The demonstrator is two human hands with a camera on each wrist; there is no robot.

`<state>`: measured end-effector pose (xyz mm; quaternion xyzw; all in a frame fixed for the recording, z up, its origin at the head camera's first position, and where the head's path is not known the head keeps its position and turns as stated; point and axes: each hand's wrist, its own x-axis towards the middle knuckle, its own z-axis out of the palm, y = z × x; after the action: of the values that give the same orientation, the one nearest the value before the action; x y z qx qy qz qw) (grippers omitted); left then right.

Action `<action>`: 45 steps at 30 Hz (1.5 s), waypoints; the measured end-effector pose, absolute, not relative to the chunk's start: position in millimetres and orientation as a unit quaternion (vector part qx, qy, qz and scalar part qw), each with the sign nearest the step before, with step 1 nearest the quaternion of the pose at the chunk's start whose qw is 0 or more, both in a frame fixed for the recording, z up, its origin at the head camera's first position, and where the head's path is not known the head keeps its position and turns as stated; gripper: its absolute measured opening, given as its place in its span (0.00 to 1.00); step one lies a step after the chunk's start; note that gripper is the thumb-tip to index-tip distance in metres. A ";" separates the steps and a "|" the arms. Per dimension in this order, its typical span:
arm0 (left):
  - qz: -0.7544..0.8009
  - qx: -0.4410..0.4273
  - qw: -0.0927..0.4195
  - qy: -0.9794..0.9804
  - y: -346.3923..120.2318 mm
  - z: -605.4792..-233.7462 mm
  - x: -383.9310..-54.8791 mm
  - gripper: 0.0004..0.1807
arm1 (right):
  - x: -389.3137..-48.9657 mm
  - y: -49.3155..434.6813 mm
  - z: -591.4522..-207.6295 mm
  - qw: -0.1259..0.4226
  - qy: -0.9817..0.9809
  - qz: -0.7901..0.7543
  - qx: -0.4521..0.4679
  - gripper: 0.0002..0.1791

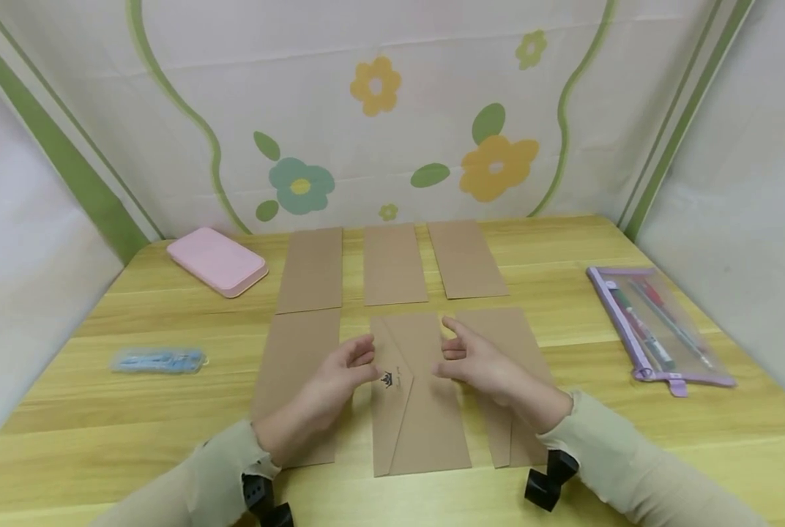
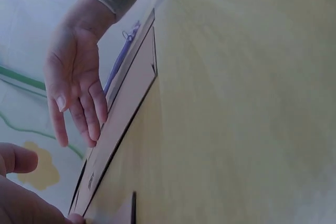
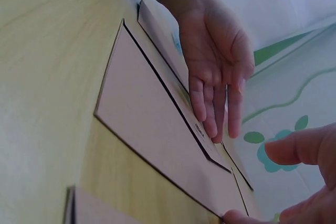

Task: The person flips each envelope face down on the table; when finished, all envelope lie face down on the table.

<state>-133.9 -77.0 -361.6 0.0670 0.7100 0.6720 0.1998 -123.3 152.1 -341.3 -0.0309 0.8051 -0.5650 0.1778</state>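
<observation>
A brown kraft envelope point(image 1: 432, 424) lies flap side up in the middle of the front row, with a small crown print on its flap. My left hand point(image 1: 333, 377) is at its left edge, fingers relaxed, partly over the front left envelope point(image 1: 300, 344). At the opposite edge is my right hand point(image 1: 488, 366), fingers loosely bent, above part of the front right envelope point(image 1: 507, 333). Neither hand grips anything. In the right wrist view, a right fingertip point(image 3: 234, 215) is at the edge of the middle envelope point(image 3: 152, 119); contact is hard to tell.
Behind lie three more brown envelopes: left point(image 1: 310, 267), middle point(image 1: 395, 267) and right point(image 1: 469, 260). A pink case point(image 1: 217, 256) and a blue item in clear wrapping point(image 1: 158, 360) are on the left. A purple-edged clear pouch point(image 1: 659, 329) with pens lies right. Curtains surround the wooden table point(image 1: 69, 439).
</observation>
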 end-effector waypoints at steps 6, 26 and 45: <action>0.700 0.033 0.179 0.691 -72.5 -366.0 -134.1 0.29 | -124.3 159.2 -344.5 0.193 0.776 -0.600 -0.038 0.45; 0.731 -0.008 0.093 0.676 -100.8 -362.4 -135.3 0.29 | -137.2 130.8 -356.4 0.229 0.710 -0.665 -0.045 0.42; 0.723 -0.031 0.015 0.690 -140.8 -337.4 -129.2 0.25 | -144.6 70.2 -364.2 0.254 0.660 -0.703 -0.071 0.41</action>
<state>-129.2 -140.8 -337.4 -0.0306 0.6902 0.7228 0.0147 -144.6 70.2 -364.2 -0.0710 0.6601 -0.7032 0.2543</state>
